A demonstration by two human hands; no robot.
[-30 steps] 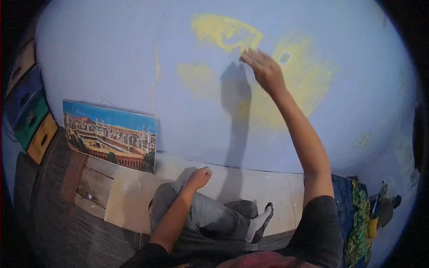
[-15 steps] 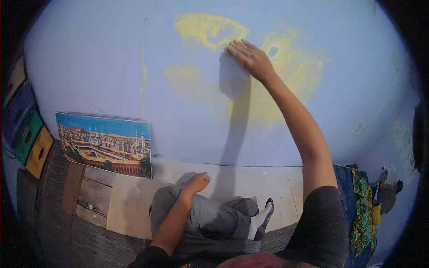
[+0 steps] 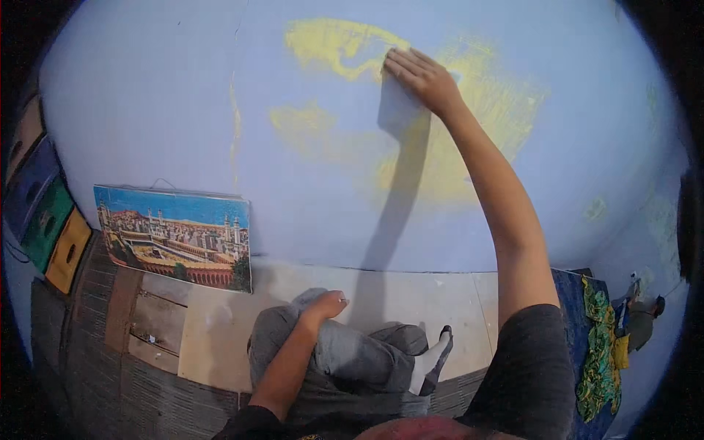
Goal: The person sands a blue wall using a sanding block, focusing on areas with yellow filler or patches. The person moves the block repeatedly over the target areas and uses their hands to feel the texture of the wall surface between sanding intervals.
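My right hand (image 3: 424, 75) reaches up to the pale blue wall (image 3: 315, 213), its fingers stretched out against the surface. They lie at the edge of a yellow patch (image 3: 484, 136) where the blue coat is worn or uneven. Whether anything thin lies under those fingers is hidden. A second yellow patch (image 3: 312, 40) spreads just left of them. My left hand (image 3: 328, 303) rests low near my bent knee, closed, with a small light spot showing at its fingertips; what it holds, if anything, cannot be made out.
A framed picture (image 3: 176, 238) of a city with towers leans against the wall at left. Drawers (image 3: 70, 249) in several colours stand at the far left. Patterned green-yellow cloth (image 3: 598, 345) lies at right. My crossed legs (image 3: 352, 359) rest on pale boards and dark matting.
My right hand has slid a little to the right and up along the wall, and its shadow has moved with it. My left hand stays closed near the knee.
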